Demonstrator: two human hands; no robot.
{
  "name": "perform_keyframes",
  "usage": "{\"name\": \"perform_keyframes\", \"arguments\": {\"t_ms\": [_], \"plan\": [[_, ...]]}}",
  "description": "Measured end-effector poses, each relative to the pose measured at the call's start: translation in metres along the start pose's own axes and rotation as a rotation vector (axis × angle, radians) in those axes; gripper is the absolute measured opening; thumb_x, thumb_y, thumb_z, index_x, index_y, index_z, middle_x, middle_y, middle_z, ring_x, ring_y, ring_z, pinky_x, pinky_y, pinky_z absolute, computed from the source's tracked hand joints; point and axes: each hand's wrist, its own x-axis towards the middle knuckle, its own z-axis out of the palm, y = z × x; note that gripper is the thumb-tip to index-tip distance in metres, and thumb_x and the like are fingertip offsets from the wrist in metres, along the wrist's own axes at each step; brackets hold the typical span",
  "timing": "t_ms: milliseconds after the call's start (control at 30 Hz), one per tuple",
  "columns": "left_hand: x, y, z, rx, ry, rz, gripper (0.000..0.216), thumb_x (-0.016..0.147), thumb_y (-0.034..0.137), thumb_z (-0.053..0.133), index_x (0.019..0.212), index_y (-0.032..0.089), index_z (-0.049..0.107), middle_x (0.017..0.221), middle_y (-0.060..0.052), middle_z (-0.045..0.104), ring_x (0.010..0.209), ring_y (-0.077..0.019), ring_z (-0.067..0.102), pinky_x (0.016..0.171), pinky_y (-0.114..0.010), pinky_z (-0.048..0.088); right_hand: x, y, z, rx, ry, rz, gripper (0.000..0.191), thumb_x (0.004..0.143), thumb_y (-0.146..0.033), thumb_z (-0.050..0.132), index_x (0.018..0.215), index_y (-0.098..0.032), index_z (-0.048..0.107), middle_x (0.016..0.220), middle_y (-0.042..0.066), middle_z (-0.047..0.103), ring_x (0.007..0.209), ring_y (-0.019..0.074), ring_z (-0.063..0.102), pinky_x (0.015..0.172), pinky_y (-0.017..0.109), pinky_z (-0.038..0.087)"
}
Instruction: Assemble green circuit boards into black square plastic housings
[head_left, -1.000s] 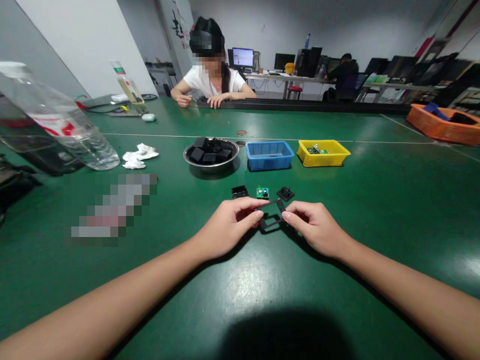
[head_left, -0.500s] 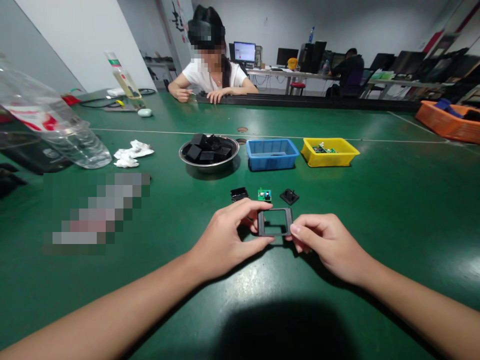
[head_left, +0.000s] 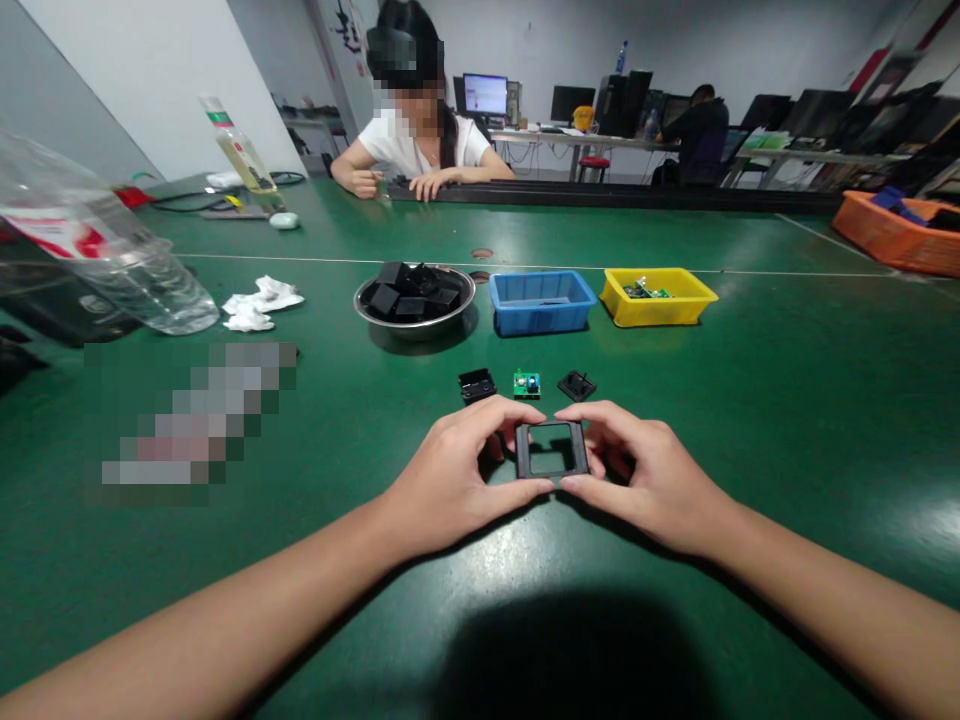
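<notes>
Between both hands is a small black rectangular frame (head_left: 523,450), with the green table showing through its opening. My left hand (head_left: 472,470) grips its left side, thumb below and index finger above. On the opposite side my right hand (head_left: 649,470) holds it the same way. Just beyond the hands lie three parts in a row: a black open casing (head_left: 478,385), a small green circuit board (head_left: 527,384) with components on it, and a flat black piece (head_left: 577,386) with raised bits.
Farther back stand a metal bowl (head_left: 415,325) of black blocks, a blue bin (head_left: 543,318) and a yellow bin (head_left: 660,312) with circuit boards. Left are a large plastic bottle (head_left: 142,275) and crumpled tissue (head_left: 262,300). An orange basket (head_left: 892,245) sits far right; a person (head_left: 427,150) sits opposite.
My right hand has shifted its grip from pinching the frame's right edge to holding it at top and bottom. The left hand keeps its hold.
</notes>
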Motion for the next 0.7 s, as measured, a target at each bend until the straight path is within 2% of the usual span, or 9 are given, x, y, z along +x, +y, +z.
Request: {"name": "perform_keyframes", "arguments": {"t_ms": [233, 500, 700], "plan": [[0.0012, 0.0033, -0.001, 0.058, 0.02, 0.058, 0.037, 0.081, 0.027, 0.08, 0.113, 0.016, 0.066, 0.095, -0.001, 0.07, 0.081, -0.0141, 0.064, 0.073, -0.025, 0.051, 0.0005, -0.0023, 0.0, -0.023, 0.008, -0.018, 0.043, 0.086, -0.026, 0.077, 0.125, -0.021, 0.059, 0.073, -0.007, 0.059, 0.062, 0.0096, 0.053, 0.059, 0.022, 0.04], [0.0004, 0.0062, 0.0024, 0.093, 0.055, 0.076, 0.031, 0.077, 0.021, 0.074, 0.106, 0.015, 0.065, 0.093, -0.001, 0.069, 0.078, -0.0135, 0.063, 0.072, -0.025, 0.051, -0.001, -0.005, -0.0001, -0.079, 0.016, -0.065, 0.043, 0.085, -0.027, 0.077, 0.124, -0.02, 0.06, 0.076, -0.006, 0.061, 0.063, 0.0097, 0.054, 0.06, 0.022, 0.041], [-0.001, 0.0037, 0.0024, 0.12, 0.047, 0.082, 0.036, 0.076, 0.016, 0.067, 0.112, 0.013, 0.065, 0.093, -0.002, 0.068, 0.08, -0.0144, 0.063, 0.076, -0.026, 0.052, 0.0016, -0.0034, 0.0006, -0.1, 0.032, -0.055, 0.041, 0.085, -0.026, 0.076, 0.123, -0.021, 0.06, 0.076, -0.005, 0.061, 0.064, 0.0104, 0.055, 0.062, 0.023, 0.042]]}}
